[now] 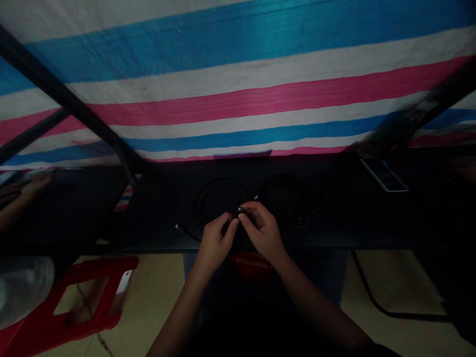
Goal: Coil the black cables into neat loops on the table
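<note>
Both hands meet over the front part of a black table point(156, 218). My left hand point(219, 235) pinches a small dark cable end, thumb and forefinger closed. Touching the same spot, my right hand point(262, 230) has its fingers closed on a small connector point(240, 210) with a metallic tip. A black cable lies coiled behind my left hand point(196, 201), and its other plug point(177, 226) rests on the table to the left. Another black coil point(307, 188) lies behind my right hand.
A phone point(385, 174) lies at the right. Striped sheeting point(238, 104) hangs behind the table, with dark metal bars point(67, 99) at the left. Another person's hand point(37, 184) is at the far left, above a red stool point(100, 312).
</note>
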Tool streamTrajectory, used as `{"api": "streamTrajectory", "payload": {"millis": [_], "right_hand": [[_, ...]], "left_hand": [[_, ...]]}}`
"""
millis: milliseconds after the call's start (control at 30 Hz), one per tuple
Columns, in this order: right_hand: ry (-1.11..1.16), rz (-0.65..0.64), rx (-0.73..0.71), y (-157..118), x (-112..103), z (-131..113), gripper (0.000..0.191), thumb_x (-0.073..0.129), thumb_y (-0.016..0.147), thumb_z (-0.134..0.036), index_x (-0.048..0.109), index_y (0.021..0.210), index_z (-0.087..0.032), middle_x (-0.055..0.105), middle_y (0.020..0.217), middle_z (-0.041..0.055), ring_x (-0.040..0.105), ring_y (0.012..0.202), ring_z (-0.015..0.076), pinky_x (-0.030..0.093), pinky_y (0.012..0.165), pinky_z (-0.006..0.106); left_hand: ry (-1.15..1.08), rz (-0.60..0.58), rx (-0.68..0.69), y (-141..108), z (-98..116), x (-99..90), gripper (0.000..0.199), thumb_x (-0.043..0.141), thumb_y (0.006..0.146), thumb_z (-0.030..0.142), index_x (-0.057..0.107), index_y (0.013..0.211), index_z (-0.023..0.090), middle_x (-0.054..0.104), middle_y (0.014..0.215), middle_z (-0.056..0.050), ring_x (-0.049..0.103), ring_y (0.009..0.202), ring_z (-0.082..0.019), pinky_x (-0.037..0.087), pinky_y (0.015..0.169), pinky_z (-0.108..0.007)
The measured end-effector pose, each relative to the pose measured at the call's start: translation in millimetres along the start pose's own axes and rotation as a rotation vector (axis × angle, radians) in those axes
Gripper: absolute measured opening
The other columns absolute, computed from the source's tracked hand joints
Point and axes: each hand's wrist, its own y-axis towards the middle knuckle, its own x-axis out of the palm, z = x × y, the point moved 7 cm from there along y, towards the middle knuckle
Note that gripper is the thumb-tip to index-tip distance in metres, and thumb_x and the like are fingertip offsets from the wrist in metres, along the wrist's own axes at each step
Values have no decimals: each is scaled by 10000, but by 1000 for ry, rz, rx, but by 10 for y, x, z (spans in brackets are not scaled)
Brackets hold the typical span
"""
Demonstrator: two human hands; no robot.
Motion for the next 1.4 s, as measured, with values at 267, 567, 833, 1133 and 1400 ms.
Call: {"api": "streamTrajectory", "payload": {"millis": [267,567,833,1133,1400], "right_hand": [[55,-89,-54,-29,57,-263,166,621,920,-204,655,1073,-259,692,1004,33,672,913,190,557,824,334],[106,-175,-158,-125,18,-483,185,607,946,-168,668,1079,-282,669,1056,43,659,1008,211,537,891,377],[43,-160,22,-96,8,-264,167,692,867,-220,671,1033,-230,622,1043,48,637,952,200,532,827,344],[202,-74,168,-54,-70,-80,70,741,819,-254,736,877,-216,656,941,22,625,884,185,499,790,314],[380,213,324,16,-358,210,261,810,769,-349,631,650,-201,615,733,-21,516,679,129,420,668,273]], "left_hand": [[-84,53,70,-105,101,-37,288,518,959,315,490,700,193,430,594,59,427,543,-99,325,524,-210],[-44,79,182,-168,138,7,145,511,960,270,606,881,193,626,717,13,561,622,-134,400,574,-224],[49,48,185,-138,173,20,210,497,965,249,603,796,184,634,687,-5,599,614,-140,421,596,-232],[-30,-36,112,-103,127,115,238,513,991,286,667,851,170,693,764,-23,643,682,-145,445,641,-228],[-47,-133,50,-61,34,95,265,509,1006,313,712,884,194,742,845,-15,686,792,-166,470,731,-247]]}}
